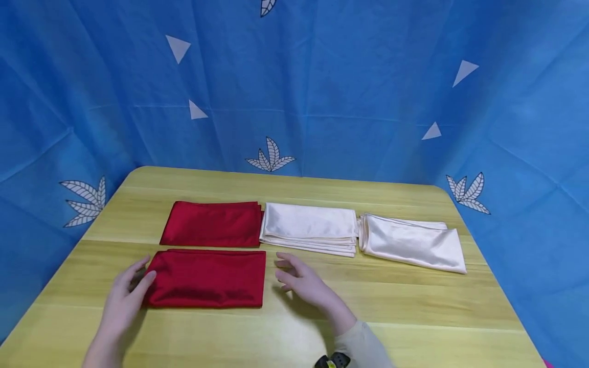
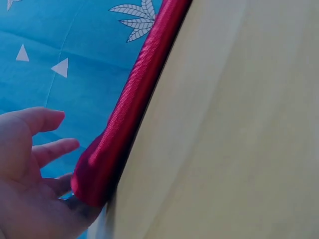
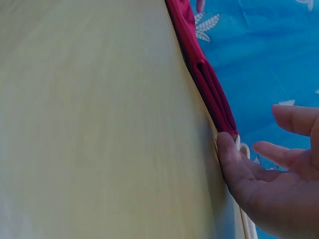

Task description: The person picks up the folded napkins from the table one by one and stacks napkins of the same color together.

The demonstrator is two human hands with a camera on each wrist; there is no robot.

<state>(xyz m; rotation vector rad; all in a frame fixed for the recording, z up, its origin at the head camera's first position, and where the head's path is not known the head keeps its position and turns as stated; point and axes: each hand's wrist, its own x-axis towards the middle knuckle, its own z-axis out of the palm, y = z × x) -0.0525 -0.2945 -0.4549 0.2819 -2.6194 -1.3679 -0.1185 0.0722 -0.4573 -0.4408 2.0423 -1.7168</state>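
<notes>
A folded red satin cloth (image 1: 207,278) lies flat on the table in front, its long sides running left to right. My left hand (image 1: 126,294) is at its left edge, thumb and fingers apart; in the left wrist view the fingers (image 2: 60,149) are spread beside the rounded end of the red cloth (image 2: 94,174). To the right of that cloth, a small gap away, my right hand (image 1: 299,278) hovers over the wood with loosely bent fingers and nothing in them. In the right wrist view the right hand (image 3: 284,174) overlaps the cloth ends behind it.
Behind lies a second folded red cloth (image 1: 211,225), with a folded white cloth (image 1: 310,222) against its right end. Another white cloth (image 1: 414,243) sits slightly askew farther right. The wooden table (image 1: 414,317) backs onto a blue curtain (image 1: 349,92). A dark watch (image 1: 333,360) is on the right wrist.
</notes>
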